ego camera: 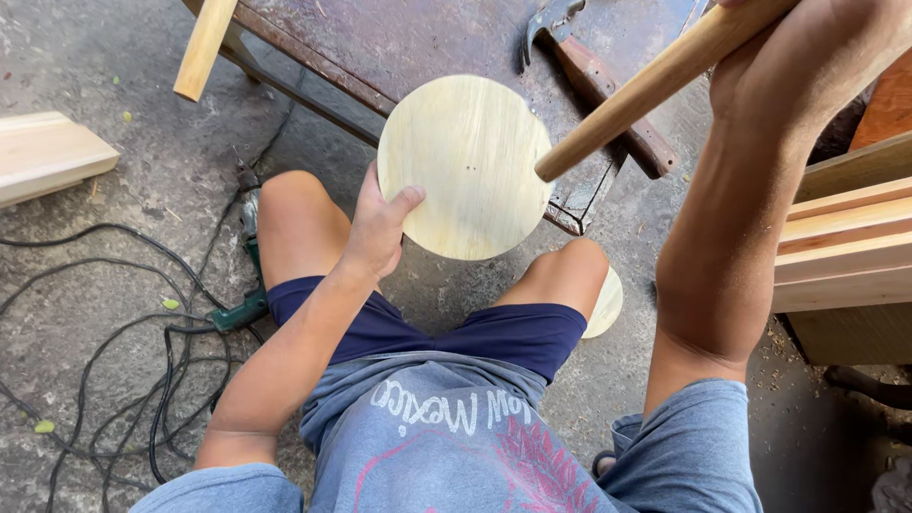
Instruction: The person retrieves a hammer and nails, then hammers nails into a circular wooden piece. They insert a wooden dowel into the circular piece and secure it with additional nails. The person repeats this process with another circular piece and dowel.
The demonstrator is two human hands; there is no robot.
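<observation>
My left hand [378, 226] grips the lower left edge of a pale round wooden disc [465, 161], holding it flat in front of me above my knees. My right hand [798, 66] is raised at the upper right and closed around a long round wooden dowel [646, 90]. The dowel slants down to the left, and its blunt end rests at the disc's right edge. A second round wooden disc [604, 306] lies on the ground, partly hidden behind my right knee.
A rusty metal table [399, 38] stands ahead with a claw hammer [598, 81] on it. Stacked wooden planks [845, 237] sit at the right, a wooden block [47, 152] at the left. Black cables [123, 361] and a green power tool [242, 304] lie on the concrete floor.
</observation>
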